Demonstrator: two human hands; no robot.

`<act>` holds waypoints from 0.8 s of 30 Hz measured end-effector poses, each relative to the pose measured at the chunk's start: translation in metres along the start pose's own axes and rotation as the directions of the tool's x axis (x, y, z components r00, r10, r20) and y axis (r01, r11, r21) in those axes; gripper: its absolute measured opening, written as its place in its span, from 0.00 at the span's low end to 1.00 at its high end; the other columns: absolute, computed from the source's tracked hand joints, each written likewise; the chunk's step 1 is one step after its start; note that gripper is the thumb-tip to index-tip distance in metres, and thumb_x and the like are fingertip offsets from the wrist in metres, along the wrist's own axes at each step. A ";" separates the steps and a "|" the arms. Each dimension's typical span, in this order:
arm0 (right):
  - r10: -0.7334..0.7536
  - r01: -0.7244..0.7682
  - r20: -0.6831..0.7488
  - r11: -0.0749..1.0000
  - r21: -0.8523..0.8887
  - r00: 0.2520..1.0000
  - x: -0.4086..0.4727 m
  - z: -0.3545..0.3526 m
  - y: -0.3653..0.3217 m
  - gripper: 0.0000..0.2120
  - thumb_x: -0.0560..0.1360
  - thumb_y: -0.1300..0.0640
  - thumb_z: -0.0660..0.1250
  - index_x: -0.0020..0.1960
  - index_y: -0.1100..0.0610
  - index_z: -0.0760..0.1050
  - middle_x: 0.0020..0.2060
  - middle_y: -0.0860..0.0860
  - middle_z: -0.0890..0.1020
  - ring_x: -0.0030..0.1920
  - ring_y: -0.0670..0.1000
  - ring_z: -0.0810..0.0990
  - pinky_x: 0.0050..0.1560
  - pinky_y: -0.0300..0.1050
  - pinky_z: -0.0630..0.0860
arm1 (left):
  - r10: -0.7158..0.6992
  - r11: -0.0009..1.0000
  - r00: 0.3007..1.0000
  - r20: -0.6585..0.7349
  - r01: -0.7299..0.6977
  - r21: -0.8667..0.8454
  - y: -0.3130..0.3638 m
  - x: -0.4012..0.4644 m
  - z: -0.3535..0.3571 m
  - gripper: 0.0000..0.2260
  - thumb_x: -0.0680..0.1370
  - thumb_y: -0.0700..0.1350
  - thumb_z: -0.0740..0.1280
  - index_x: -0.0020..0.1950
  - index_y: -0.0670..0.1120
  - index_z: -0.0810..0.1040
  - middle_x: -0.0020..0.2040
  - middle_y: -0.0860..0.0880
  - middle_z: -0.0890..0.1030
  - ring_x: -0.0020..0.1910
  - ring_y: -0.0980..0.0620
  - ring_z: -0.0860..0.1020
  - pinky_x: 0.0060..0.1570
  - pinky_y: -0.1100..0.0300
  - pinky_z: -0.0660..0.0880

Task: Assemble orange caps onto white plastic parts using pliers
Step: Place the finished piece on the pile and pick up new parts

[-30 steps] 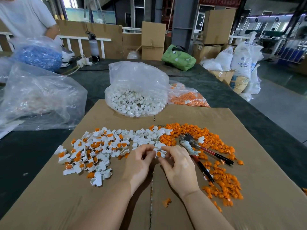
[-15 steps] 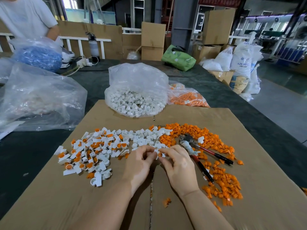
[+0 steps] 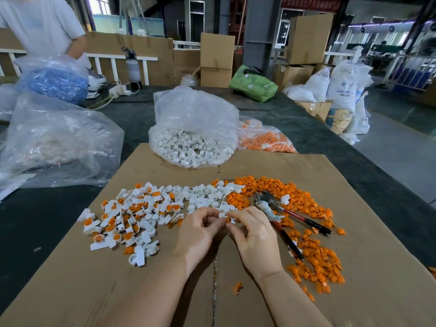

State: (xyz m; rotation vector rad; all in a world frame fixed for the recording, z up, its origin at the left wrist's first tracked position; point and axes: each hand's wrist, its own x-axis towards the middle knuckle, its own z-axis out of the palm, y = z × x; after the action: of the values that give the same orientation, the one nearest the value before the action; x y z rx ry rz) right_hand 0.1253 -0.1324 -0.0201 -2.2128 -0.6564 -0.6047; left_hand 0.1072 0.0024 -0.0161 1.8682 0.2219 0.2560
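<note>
Fingers of both hands pinch a small white plastic part and round orange cap over brown cardboard.

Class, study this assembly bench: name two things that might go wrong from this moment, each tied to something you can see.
1. The left hand and right hand pinch a white part and orange cap over crowded piles; a slip might lose either among them.
2. The pliers lie on the loose orange caps beside the right hand; reaching for them may scatter caps toward the cardboard edge.
</note>
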 end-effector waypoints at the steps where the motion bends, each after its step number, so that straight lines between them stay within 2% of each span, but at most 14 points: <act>1: 0.000 0.000 0.001 1.000 -0.003 1.000 0.000 0.000 0.000 0.09 0.71 0.62 0.73 0.51 0.57 0.81 0.41 0.49 0.78 0.44 0.49 0.77 0.44 0.46 0.78 | -0.003 1.000 1.000 0.000 0.003 0.001 0.000 0.000 0.000 0.06 0.75 0.46 0.70 0.49 0.46 0.80 0.39 0.48 0.83 0.40 0.54 0.81 0.35 0.75 0.70; 4: 0.003 -0.003 -0.014 1.000 -0.019 1.000 0.000 0.000 0.000 0.10 0.70 0.60 0.74 0.51 0.57 0.81 0.42 0.49 0.79 0.46 0.49 0.77 0.46 0.46 0.77 | -0.022 1.000 1.000 -0.010 0.022 -0.019 0.001 0.000 0.000 0.05 0.74 0.45 0.71 0.48 0.46 0.80 0.36 0.50 0.82 0.35 0.60 0.79 0.33 0.75 0.69; 6: 0.035 -0.039 -0.057 0.996 -0.074 0.998 0.001 -0.004 0.002 0.12 0.69 0.58 0.75 0.52 0.57 0.81 0.44 0.49 0.80 0.48 0.51 0.78 0.49 0.45 0.72 | -0.039 0.998 0.999 -0.017 0.038 -0.041 0.002 0.001 0.000 0.05 0.74 0.44 0.71 0.48 0.45 0.80 0.35 0.48 0.82 0.33 0.62 0.77 0.33 0.74 0.69; 8: 0.116 -0.138 -0.122 0.972 -0.190 0.986 0.004 -0.011 0.006 0.14 0.71 0.56 0.73 0.55 0.57 0.79 0.48 0.50 0.80 0.52 0.54 0.77 0.52 0.48 0.68 | -0.062 0.996 0.998 -0.024 0.060 -0.063 0.003 0.002 0.000 0.05 0.75 0.45 0.71 0.49 0.45 0.80 0.38 0.45 0.83 0.35 0.60 0.78 0.36 0.73 0.69; 10: 0.285 -0.307 -0.114 0.881 -0.361 0.952 0.012 -0.023 0.012 0.18 0.75 0.50 0.66 0.63 0.55 0.74 0.57 0.52 0.77 0.59 0.54 0.72 0.59 0.51 0.65 | -0.091 0.992 0.996 -0.023 0.088 -0.092 0.004 0.004 0.001 0.06 0.75 0.45 0.71 0.49 0.45 0.80 0.40 0.44 0.83 0.39 0.56 0.80 0.43 0.68 0.71; 11: 0.392 -0.386 -0.086 0.798 -0.462 0.916 0.016 -0.029 0.016 0.21 0.77 0.46 0.62 0.67 0.54 0.70 0.61 0.51 0.74 0.62 0.54 0.69 0.62 0.51 0.62 | -0.103 0.990 0.994 -0.020 0.101 -0.096 0.005 0.004 0.001 0.06 0.75 0.46 0.70 0.49 0.45 0.79 0.40 0.44 0.83 0.41 0.54 0.80 0.46 0.65 0.71; 13: 0.576 -0.457 -0.002 0.646 -0.611 0.818 0.024 -0.041 0.026 0.27 0.76 0.40 0.58 0.70 0.53 0.64 0.66 0.52 0.70 0.66 0.55 0.65 0.67 0.54 0.58 | -0.127 0.986 0.992 -0.024 0.123 -0.109 0.007 0.005 0.002 0.06 0.75 0.46 0.71 0.49 0.46 0.79 0.39 0.45 0.83 0.43 0.53 0.80 0.44 0.63 0.71; 15: 0.694 -0.461 0.115 0.583 -0.668 0.711 0.030 -0.049 0.035 0.29 0.74 0.39 0.58 0.70 0.53 0.63 0.67 0.53 0.68 0.69 0.56 0.63 0.70 0.60 0.54 | -0.147 0.980 0.989 -0.029 0.142 -0.139 0.008 0.006 0.003 0.06 0.74 0.47 0.71 0.48 0.47 0.79 0.39 0.46 0.83 0.42 0.54 0.80 0.42 0.64 0.70; 17: 0.736 -0.441 0.189 0.568 -0.695 0.650 0.032 -0.053 0.039 0.30 0.74 0.40 0.58 0.71 0.53 0.62 0.68 0.53 0.67 0.70 0.57 0.62 0.70 0.63 0.51 | -0.164 0.974 0.986 -0.030 0.157 -0.160 0.008 0.007 0.003 0.06 0.74 0.47 0.71 0.48 0.47 0.79 0.40 0.47 0.84 0.42 0.54 0.81 0.43 0.63 0.71; 20: 0.702 -0.379 0.195 0.572 -0.728 0.685 0.032 -0.053 0.040 0.26 0.75 0.42 0.57 0.68 0.54 0.65 0.65 0.52 0.69 0.68 0.57 0.64 0.70 0.62 0.52 | -0.185 0.968 0.982 -0.023 0.178 -0.176 0.009 0.007 0.002 0.06 0.74 0.47 0.71 0.49 0.46 0.79 0.40 0.47 0.84 0.44 0.53 0.81 0.48 0.60 0.72; 24: 0.592 -0.311 0.175 0.625 -0.716 0.787 0.031 -0.052 0.031 0.22 0.77 0.45 0.55 0.65 0.56 0.67 0.61 0.54 0.72 0.62 0.56 0.69 0.61 0.51 0.66 | -0.220 0.957 0.974 -0.058 0.204 -0.205 0.012 0.010 0.002 0.06 0.74 0.46 0.71 0.49 0.46 0.79 0.38 0.50 0.83 0.41 0.55 0.80 0.43 0.62 0.71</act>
State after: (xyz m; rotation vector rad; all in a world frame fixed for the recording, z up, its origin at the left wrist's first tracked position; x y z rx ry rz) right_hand 0.1568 -0.1824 0.0144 -3.0751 0.0139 -0.0848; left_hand 0.1178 -0.0003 -0.0047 1.6236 0.4344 0.1980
